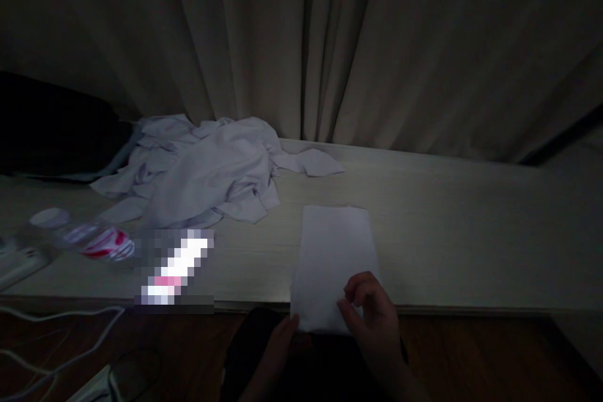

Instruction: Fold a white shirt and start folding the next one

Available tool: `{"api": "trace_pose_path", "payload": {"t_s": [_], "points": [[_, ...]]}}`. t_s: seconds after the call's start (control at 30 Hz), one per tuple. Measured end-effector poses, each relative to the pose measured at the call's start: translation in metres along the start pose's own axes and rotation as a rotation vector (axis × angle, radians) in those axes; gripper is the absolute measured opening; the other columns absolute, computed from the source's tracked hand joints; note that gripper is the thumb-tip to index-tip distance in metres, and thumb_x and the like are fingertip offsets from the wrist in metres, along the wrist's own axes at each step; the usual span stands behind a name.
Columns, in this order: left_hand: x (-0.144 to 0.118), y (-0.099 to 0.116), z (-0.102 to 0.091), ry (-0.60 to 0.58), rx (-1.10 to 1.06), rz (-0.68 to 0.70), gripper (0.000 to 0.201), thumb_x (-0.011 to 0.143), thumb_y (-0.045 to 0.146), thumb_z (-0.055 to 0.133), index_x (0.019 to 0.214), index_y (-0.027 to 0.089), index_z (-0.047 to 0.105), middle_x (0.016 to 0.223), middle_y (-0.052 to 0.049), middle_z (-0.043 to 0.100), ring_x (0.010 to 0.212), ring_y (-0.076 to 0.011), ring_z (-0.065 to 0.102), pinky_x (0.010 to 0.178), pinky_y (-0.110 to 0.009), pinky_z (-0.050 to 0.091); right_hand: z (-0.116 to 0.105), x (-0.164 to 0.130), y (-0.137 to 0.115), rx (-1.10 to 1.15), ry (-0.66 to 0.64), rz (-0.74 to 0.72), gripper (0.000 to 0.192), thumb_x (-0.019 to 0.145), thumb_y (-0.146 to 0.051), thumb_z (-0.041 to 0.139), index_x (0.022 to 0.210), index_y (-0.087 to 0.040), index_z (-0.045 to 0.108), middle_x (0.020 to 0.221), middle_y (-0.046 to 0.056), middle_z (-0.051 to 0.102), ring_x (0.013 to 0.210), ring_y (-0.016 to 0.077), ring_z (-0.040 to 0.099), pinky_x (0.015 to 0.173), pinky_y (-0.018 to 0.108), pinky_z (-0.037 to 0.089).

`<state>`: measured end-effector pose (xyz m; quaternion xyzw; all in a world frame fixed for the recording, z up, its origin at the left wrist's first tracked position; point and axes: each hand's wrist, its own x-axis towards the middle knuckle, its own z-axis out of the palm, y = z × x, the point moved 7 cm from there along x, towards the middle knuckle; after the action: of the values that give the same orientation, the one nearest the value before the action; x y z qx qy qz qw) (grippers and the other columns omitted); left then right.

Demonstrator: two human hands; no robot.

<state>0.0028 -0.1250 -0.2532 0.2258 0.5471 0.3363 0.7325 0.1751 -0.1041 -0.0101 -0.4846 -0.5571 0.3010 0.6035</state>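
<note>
A flat white rectangular piece (336, 245) lies over the table's near edge, and its near end hangs a little past that edge. I cannot tell whether it is folded cloth or paper. My left hand (282, 336) pinches its near left corner, thumb on top and fingers hidden underneath. Over its near right part, my right hand (372, 314) hovers with loosely curled fingers. A small gap shows between its thumb and fingertips, and nothing is visible in them.
On the pale table (452, 232), a rumpled heap of white cloth (207, 169) lies back left. Beside it are a dark bag-like object (56, 129), a clear bottle (98, 240) with a red-and-white label and a blurred-out bright rectangle (181, 267). White cables (94, 345) hang below; curtains (264, 44) stand behind.
</note>
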Motion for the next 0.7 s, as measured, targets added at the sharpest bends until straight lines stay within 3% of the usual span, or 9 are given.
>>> {"api": "trace_pose_path", "payload": {"t_s": [0.17,0.27,0.4,0.57,0.7], "points": [[0.002,0.000,0.001,-0.017,-0.009,0.009,0.057,0.058,0.064,0.067,0.084,0.014,0.059,0.064,-0.005,0.069,0.058,-0.0176,0.064,0.057,-0.030,0.051,0.001,-0.003,0.004,0.054,-0.018,0.017,0.021,0.075,-0.014,0.058,0.073,-0.023,0.040,0.079,-0.001,0.048,0.073,0.0130,0.049,0.065,0.027,0.041],[0.002,-0.001,0.001,-0.011,-0.012,-0.011,0.063,0.054,0.067,0.068,0.086,0.013,0.058,0.061,-0.004,0.068,0.056,-0.0169,0.064,0.056,-0.029,0.050,0.006,-0.005,0.014,0.145,-0.073,0.083,0.021,0.073,-0.022,0.064,0.084,-0.024,0.046,0.090,0.002,0.052,0.082,0.0151,0.052,0.075,0.032,0.044],[0.003,-0.004,0.000,-0.003,-0.001,-0.024,0.064,0.055,0.068,0.067,0.088,0.013,0.059,0.059,-0.004,0.068,0.054,-0.0160,0.063,0.055,-0.027,0.050,0.018,-0.010,0.034,0.550,-0.173,0.352,0.047,0.065,-0.049,0.072,0.102,-0.028,0.051,0.114,0.009,0.056,0.099,0.0231,0.057,0.084,0.042,0.046],[0.003,0.001,0.000,-0.023,-0.011,0.017,0.058,0.057,0.063,0.068,0.088,0.015,0.062,0.070,-0.006,0.071,0.062,-0.0194,0.066,0.057,-0.030,0.051,0.036,-0.029,0.026,1.159,-0.354,0.704,0.106,0.042,-0.091,0.047,0.126,-0.027,0.044,0.136,0.015,0.046,0.119,0.0351,0.047,0.094,0.058,0.037],[-0.004,0.013,0.003,-0.042,0.028,0.050,0.052,0.056,0.061,0.069,0.082,0.016,0.064,0.070,-0.007,0.071,0.067,-0.0229,0.066,0.060,-0.034,0.052,0.034,-0.041,0.022,1.168,-0.398,0.761,0.103,0.046,-0.095,0.031,0.128,-0.032,0.043,0.134,0.015,0.048,0.111,0.0351,0.053,0.083,0.056,0.044]]}}
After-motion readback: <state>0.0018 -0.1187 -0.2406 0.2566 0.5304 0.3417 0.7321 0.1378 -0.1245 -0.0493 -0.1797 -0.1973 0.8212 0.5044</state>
